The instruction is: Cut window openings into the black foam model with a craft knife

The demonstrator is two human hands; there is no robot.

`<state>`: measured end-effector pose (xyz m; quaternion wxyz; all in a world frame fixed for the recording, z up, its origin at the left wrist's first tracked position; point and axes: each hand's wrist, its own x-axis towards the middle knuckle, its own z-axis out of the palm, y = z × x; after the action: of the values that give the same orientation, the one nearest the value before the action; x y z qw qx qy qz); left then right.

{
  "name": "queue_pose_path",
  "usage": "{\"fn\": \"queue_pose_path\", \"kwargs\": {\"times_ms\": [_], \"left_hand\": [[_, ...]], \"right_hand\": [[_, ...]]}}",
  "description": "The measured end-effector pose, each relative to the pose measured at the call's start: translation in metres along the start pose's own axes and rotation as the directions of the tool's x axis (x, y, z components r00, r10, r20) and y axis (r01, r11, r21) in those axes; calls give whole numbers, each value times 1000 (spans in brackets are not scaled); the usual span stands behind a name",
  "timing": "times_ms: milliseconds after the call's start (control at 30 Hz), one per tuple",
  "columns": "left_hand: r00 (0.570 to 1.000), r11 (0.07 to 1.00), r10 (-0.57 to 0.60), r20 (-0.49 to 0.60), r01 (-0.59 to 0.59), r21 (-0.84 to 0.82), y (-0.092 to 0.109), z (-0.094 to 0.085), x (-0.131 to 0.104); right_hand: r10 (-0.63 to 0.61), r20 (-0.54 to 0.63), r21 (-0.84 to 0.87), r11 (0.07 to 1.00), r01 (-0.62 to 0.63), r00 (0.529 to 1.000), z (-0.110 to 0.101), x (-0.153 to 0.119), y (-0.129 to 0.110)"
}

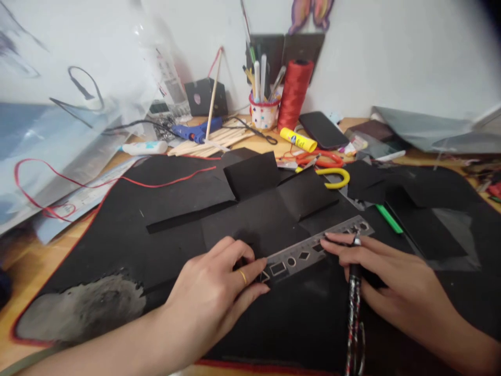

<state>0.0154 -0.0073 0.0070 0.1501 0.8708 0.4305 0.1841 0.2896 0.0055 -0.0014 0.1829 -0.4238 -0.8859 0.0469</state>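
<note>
A clear stencil ruler [293,262] with cut-out shapes lies slantwise over black paper [250,222], which is creased and has folded-up flaps. My left hand [219,277] grips the ruler's left end between thumb and fingers; a ring is on one finger. My right hand [385,271] holds a dark patterned pen [354,303], its clip end pointing down toward me. The fingertips of that hand rest on the right part of the ruler. The pen's other end is close above the ruler; whether it touches anything I cannot tell.
Behind the paper are orange scissors [321,158], a yellow handle [340,178], a glue stick [298,140], a phone [323,129], a red thread spool [294,96], a pen cup [264,114] and a blue glue gun [198,130]. A green cutter [389,219] lies at the right.
</note>
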Motion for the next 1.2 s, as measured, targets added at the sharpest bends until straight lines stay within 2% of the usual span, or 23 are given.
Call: {"fn": "queue_pose_path", "kwargs": {"times_ms": [200, 333, 433, 533, 600, 700, 800, 867, 967, 1100, 1200], "left_hand": [[999, 996, 38, -21, -36, 80, -1, 3, 2], [997, 989, 75, -31, -70, 129, 0, 0, 3], [995, 981, 99, 8, -99, 168, -2, -2, 4], [993, 976, 119, 8, -119, 184, -2, -3, 5], [990, 967, 139, -4, -134, 215, -2, -2, 5], [988, 957, 151, -7, -145, 252, -4, 1, 7], [990, 964, 141, -1, -137, 230, -5, 2, 7], [992, 971, 126, 10, -126, 203, -4, 1, 7], [994, 975, 107, 27, -110, 191, -4, 0, 7], [994, 979, 101, 53, -108, 171, -4, -3, 7], [994, 983, 95, 53, -102, 152, -4, -3, 7]], "right_hand": [[-40, -2, -33, 999, 40, 999, 2, 1, 1], [30, -5, 39, 999, -30, 1000, 0, 0, -2], [116, 5, 78, 990, -116, 993, 1, 1, -4], [133, 13, 101, 986, -134, 991, -1, 0, -6], [104, -25, 98, 990, -101, 994, -4, 0, -8], [169, -94, 79, 984, -162, 981, -10, 4, -11], [267, -132, 175, 954, -242, 955, -17, 16, -21], [337, -26, 247, 914, -321, 941, -20, 29, -30], [390, -6, 390, 849, -357, 921, -20, 51, -44], [459, 117, 654, 632, -416, 881, -9, 66, -49], [542, 108, 768, 487, -416, 833, -2, 64, -40]]}}
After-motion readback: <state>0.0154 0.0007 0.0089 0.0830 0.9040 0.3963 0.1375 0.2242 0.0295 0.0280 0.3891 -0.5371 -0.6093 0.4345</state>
